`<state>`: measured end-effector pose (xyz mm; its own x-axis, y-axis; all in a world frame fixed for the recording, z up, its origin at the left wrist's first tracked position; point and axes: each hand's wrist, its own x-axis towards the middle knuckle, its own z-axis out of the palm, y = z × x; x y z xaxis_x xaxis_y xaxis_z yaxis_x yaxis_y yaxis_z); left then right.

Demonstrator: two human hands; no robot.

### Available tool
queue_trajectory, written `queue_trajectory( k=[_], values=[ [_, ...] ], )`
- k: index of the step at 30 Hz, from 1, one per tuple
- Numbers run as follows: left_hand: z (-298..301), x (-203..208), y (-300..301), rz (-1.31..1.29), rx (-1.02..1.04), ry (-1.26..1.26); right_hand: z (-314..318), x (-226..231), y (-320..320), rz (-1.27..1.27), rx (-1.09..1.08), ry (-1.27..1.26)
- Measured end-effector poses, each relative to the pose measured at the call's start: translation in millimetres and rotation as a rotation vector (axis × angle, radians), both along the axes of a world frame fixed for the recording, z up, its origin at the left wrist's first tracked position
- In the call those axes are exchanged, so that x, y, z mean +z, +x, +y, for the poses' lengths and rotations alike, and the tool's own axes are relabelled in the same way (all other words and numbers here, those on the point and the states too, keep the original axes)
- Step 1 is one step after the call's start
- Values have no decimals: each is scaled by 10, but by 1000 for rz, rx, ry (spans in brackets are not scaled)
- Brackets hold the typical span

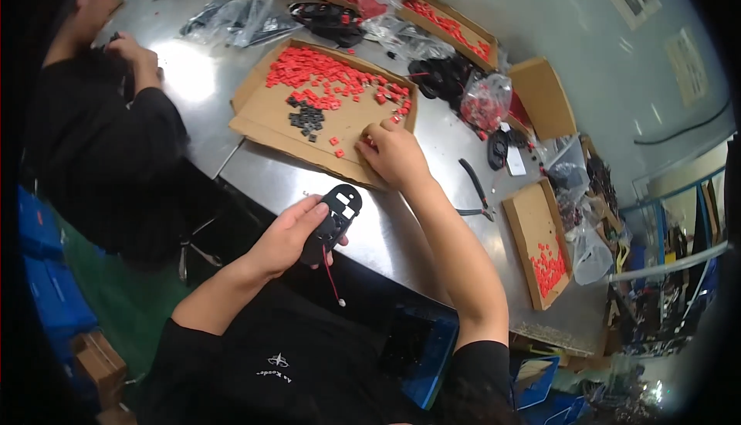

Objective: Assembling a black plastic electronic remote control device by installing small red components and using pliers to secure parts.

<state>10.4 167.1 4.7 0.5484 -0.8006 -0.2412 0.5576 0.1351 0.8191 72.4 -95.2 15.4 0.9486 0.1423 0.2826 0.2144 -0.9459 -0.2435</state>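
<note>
My left hand (287, 233) is closed round a black plastic housing (336, 213), long with a rounded end and white rectangles on its face. A thin red wire (330, 272) hangs from it, with a small white connector at its tip. My right hand (395, 155) reaches over the near right edge of a shallow cardboard tray (262, 128), its fingers curled together. A trace of red shows at the fingertips, but what they pinch is too hidden to make out. In the tray lie many small red plastic pieces (312, 70) and a cluster of black pieces (306, 120).
Pliers (480, 191) lie on the metal table (370, 228) right of my right forearm. Beyond them sits another cardboard tray (529, 228) with red pieces. Plastic bags (235, 20), boxes and black housings (440, 74) line the back. A person in black (100, 139) works at the left.
</note>
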Motion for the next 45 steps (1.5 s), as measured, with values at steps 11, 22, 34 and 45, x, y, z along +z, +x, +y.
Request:
queue_trajectory(
  k=[11, 22, 34, 45],
  values=[
    [-975, 415, 458, -280, -88, -34, -575, 62, -1576, -99, -243, 1096],
    [-1900, 40, 377, 201, -514, -82, -907, 89, -1745, -145, -141, 1434],
    [-1793, 85, 192, -117, -543, 20, -757, 75, -1771, -81, -184, 1233],
    [-1771, 164, 131, -479, -432, 64, -771, 44, -1768, -255, -135, 764]
  ],
)
